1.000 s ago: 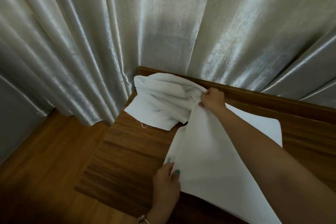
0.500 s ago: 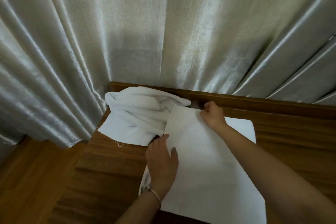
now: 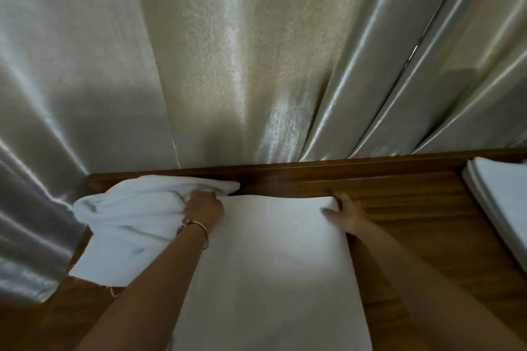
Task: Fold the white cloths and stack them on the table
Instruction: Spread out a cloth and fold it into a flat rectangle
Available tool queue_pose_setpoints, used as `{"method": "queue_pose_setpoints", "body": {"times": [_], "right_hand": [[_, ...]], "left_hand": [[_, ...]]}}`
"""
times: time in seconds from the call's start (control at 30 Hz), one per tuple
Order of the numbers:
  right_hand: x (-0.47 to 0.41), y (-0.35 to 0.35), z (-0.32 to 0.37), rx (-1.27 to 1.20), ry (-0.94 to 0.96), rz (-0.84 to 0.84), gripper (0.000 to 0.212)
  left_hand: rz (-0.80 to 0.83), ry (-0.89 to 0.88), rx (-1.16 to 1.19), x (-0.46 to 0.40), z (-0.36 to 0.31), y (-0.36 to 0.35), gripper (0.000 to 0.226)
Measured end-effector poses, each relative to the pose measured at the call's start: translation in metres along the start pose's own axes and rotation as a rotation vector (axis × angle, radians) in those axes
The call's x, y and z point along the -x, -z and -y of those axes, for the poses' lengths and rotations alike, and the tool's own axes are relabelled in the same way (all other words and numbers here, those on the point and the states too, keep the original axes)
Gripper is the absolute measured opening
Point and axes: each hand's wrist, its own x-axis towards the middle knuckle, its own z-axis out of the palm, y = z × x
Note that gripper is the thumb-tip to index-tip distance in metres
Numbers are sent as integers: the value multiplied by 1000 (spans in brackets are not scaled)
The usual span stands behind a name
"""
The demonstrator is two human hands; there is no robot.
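Observation:
A white cloth lies spread flat on the wooden table, reaching from the back rail to the bottom of the view. My left hand grips its far left corner, fingers curled over the edge. My right hand pinches its far right corner, thumb on top. A crumpled heap of white cloths sits at the table's back left, touching my left hand. A neat stack of folded white cloths lies at the far right.
Shiny silver curtains hang right behind the table's raised back rail. The table's left edge runs under the heap. Bare wood shows between the spread cloth and the folded stack.
The view has swung up and to the right. My left hand moved from the cloth's near left side to its far left corner; my right hand carried the far corner rightwards, spreading the cloth flat.

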Motion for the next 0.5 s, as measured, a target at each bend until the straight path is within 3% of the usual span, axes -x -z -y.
{"method": "queue_pose_setpoints", "body": {"times": [0.2,0.43,0.5], "right_hand": [[-18,3,5,4,14,102,55],[-12,29,5,4,178,208,28],[-4,42,0,38,261,212,22]], "left_hand": [[167,43,-234,-10,-10,0,34],[117,-60,195,6,-12,3,45],[115,-114,215,14,-11,9,32]]}}
